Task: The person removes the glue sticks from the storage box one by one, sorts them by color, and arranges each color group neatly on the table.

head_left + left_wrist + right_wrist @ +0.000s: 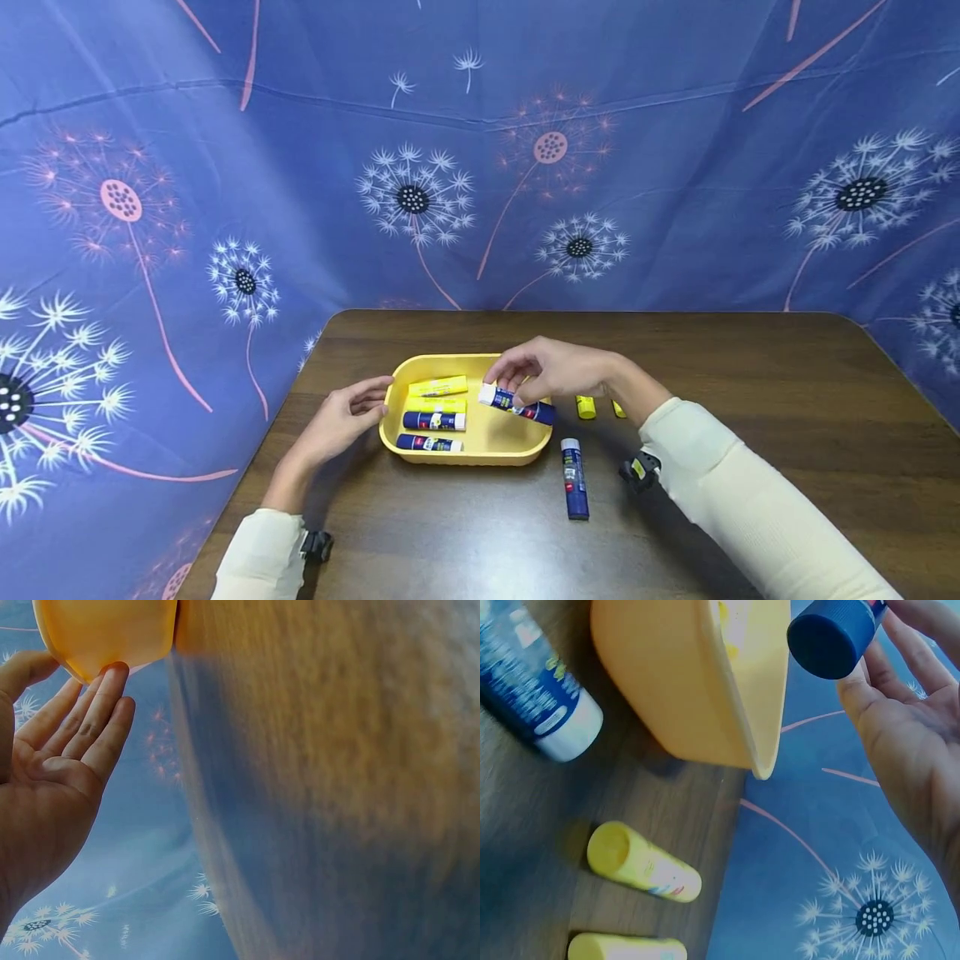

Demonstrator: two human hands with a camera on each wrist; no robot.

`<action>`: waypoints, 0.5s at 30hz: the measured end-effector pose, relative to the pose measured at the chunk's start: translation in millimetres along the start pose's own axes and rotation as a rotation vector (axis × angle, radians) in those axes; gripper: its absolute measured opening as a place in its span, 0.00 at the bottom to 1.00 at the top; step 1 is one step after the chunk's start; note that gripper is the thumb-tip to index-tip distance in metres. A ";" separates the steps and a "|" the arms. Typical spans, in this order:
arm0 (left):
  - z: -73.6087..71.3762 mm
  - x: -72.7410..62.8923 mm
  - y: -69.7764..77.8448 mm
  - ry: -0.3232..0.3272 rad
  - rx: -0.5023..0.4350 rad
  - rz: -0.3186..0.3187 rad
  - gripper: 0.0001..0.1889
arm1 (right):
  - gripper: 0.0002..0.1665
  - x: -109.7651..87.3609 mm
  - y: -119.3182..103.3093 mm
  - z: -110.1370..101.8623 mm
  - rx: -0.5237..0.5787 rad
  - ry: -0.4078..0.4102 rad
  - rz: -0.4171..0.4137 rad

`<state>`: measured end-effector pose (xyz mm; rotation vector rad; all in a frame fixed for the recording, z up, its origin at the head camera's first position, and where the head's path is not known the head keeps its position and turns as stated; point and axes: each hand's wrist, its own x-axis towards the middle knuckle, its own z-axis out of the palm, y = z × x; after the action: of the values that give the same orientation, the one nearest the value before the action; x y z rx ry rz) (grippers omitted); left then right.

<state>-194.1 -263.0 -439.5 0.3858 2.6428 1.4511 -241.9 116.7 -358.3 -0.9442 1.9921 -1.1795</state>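
Note:
A blue glue stick with a white cap (538,412) is pinched between the thumb and fingers of my right hand (566,367), tilted above the right part of a yellow tray (468,458). Its dark blue base (825,641) shows in the right wrist view. My left hand (337,425) touches the tray's left end with fairly straight fingertips; the left wrist view shows them against the outer wall. Inside the tray, on the left, lie two yellow glue sticks (438,386) and two blue glue sticks (433,421), roughly parallel.
Another blue glue stick (575,479) lies on the wooden table (465,533), right of the tray. Two yellow glue sticks (645,862) lie behind it, partly hidden by my right arm in the head view. A blue dandelion-print cloth (480,167) hangs behind the table.

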 end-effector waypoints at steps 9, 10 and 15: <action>0.9 -0.3 -0.5 -0.014 0.000 0.011 0.25 | 0.26 -33.7 7.6 16.4 0.114 0.088 -0.018; 1.0 -0.5 -0.7 -0.014 0.002 0.010 0.25 | 0.26 -37.6 8.5 19.8 0.141 0.102 -0.018; -0.8 -1.4 -1.7 0.002 -0.005 0.015 0.25 | 0.27 -50.7 9.5 34.2 0.265 0.202 0.015</action>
<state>-193.2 -264.9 -440.6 0.4052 2.6431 1.4636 -189.5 146.4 -372.6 -0.6986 1.9279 -1.5364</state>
